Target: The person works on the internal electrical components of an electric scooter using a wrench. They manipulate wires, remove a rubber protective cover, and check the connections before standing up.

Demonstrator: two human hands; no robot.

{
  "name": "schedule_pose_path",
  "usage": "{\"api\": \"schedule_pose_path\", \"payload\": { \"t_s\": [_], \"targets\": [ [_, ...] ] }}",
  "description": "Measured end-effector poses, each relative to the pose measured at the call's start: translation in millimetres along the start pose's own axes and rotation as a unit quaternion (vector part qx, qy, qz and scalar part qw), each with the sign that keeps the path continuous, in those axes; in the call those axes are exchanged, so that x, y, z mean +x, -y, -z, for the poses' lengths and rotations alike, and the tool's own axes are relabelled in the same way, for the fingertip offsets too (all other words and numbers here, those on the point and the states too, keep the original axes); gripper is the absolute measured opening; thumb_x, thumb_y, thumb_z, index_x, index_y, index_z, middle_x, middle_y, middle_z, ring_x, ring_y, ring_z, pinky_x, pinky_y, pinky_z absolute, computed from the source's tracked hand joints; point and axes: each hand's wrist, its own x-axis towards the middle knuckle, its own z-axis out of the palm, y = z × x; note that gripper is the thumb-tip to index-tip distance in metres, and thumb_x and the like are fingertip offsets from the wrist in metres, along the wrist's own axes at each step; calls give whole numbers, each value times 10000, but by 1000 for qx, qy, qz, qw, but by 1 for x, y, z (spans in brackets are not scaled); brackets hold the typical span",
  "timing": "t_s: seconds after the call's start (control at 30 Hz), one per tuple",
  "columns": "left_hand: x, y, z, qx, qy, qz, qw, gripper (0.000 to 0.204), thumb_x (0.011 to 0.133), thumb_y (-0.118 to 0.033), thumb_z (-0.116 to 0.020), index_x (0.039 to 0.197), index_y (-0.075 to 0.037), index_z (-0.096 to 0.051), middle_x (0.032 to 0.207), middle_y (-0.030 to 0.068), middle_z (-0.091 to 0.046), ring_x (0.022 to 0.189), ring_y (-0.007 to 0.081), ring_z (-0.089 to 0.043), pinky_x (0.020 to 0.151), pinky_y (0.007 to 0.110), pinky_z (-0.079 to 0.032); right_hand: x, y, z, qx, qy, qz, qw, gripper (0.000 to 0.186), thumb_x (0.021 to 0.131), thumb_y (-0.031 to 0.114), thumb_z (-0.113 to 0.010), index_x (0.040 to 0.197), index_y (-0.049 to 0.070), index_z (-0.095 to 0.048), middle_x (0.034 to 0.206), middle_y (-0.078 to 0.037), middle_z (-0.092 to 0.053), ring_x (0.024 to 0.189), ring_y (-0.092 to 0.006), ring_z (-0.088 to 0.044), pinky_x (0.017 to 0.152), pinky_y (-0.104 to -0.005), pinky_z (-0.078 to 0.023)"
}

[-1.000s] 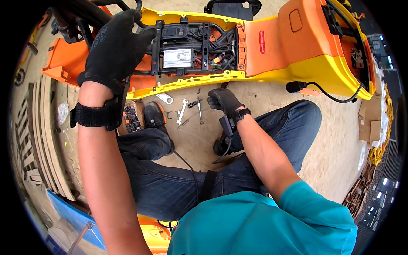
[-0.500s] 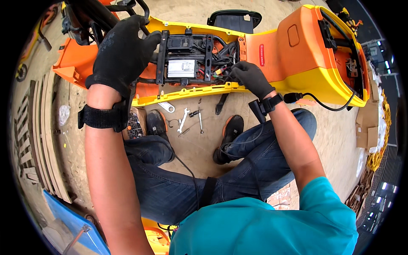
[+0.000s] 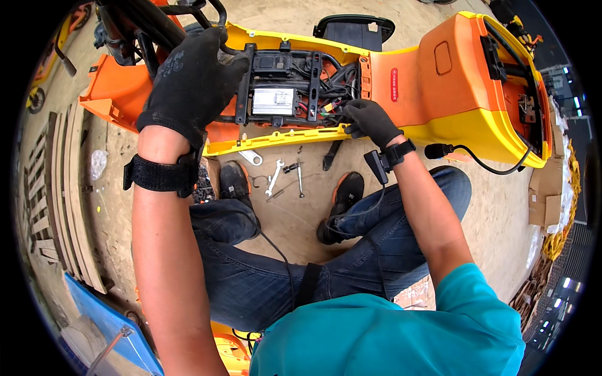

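Left hand (image 3: 188,91) (at 10 o'clock from the centre of view): black glove (image 3: 182,100) with a faint grey printed mark on its back and a close-fitting cuff. Left wrist strap (image 3: 153,173) (9 o'clock): broad, black, textured. Right hand (image 3: 374,121) (1 o'clock): matching black glove. Right wrist strap (image 3: 401,150) (2 o'clock): narrower, black, with a small black box (image 3: 377,167) trailing a thin cable (image 3: 383,195). Shirt (image 3: 389,338) (5 o'clock): plain teal, short-sleeved. Jeans (image 3: 251,282) (7 o'clock): dark blue, with visible seams; a black band (image 3: 308,283) and a second dark cable (image 3: 292,283) lie at 6 o'clock. Shoes (image 3: 348,191) (3 and 9 o'clock): black, orange-edged.
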Motion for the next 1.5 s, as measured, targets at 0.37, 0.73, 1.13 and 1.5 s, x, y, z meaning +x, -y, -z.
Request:
{"api": "schedule_pose_path", "payload": {
  "t_s": [0.37, 0.73, 1.13, 1.5],
  "targets": [
    [-2, -5, -9, -2, 19, -11, 1000, 407, 845, -217, -699, 1153, 28, -597, 974, 215, -666, 892, 316, -667, 785, 382, -517, 35, -23, 9, 53, -99, 173, 979, 327, 906, 146, -577, 1187, -20, -595, 949, -126, -679, 853, -201, -676, 749, -304, -545],
    [1, -13, -9, -10, 42, -20, 999, 429, 834, -209, -700, 1174, 27, -585, 958, 203, -661, 893, 314, -664, 793, 391, -515, 2, 1, 36, -181, -257, 260, 913, 307, 856, 220, -594, 1085, 28, -664, 956, -171, -695, 871, -270, -678, 789, -350, -519],
    [5, -27, 11, 28, 83, 62, 994, 483, 825, -259, -713, 1190, 31, -585, 1128, 228, -640, 1068, 350, -619, 934, 395, -486, -143, 106, 32, -48, -311, 458, 831, 249, 948, 56, -559, 1183, -9, -609, 1087, -63, -640, 970, -120, -600, 845, -253, -473],
    [9, -30, 18, 20, 130, 115, 985, 500, 819, -267, -707, 1220, 2, -577, 1197, 206, -617, 1145, 330, -584, 989, 397, -458, -203, 88, 105, -410, -470, 317, 714, 383, 893, 172, -637, 1216, -24, -573, 1108, -212, -649, 1005, -327, -633, 879, -376, -480]
  ]
}}
